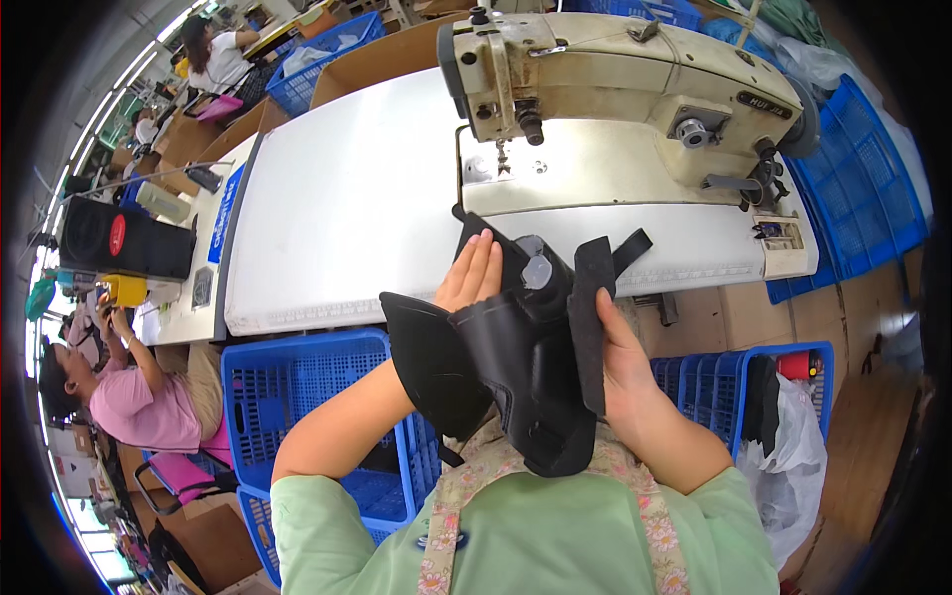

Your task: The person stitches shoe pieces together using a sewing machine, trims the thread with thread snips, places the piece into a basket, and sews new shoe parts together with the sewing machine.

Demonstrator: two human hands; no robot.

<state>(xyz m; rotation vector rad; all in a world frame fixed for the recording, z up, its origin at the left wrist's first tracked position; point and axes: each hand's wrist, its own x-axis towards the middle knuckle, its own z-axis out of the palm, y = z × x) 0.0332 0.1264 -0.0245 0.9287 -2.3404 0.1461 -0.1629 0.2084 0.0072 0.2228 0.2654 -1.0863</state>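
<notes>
A black moulded guard (526,367) with a smooth shell, side flaps and straps hangs in front of my chest, close to the table's near edge. I cannot tell its exact kind. My left hand (470,274) grips its upper left part, fingers together and straight along it, thumb hidden. On the other side my right hand (627,362) holds it by a long fuzzy black flap (590,327), thumb up along the edge. A short black strap (632,250) sticks out above the right hand. Two pale round patches (536,268) show at the guard's top.
A cream sewing machine (615,89) stands on the white table (337,198) beyond my hands. Blue crates (307,347) sit below left, with another crate (739,387) below right holding a plastic bag (788,476). A seated person in pink (159,402) works at the left.
</notes>
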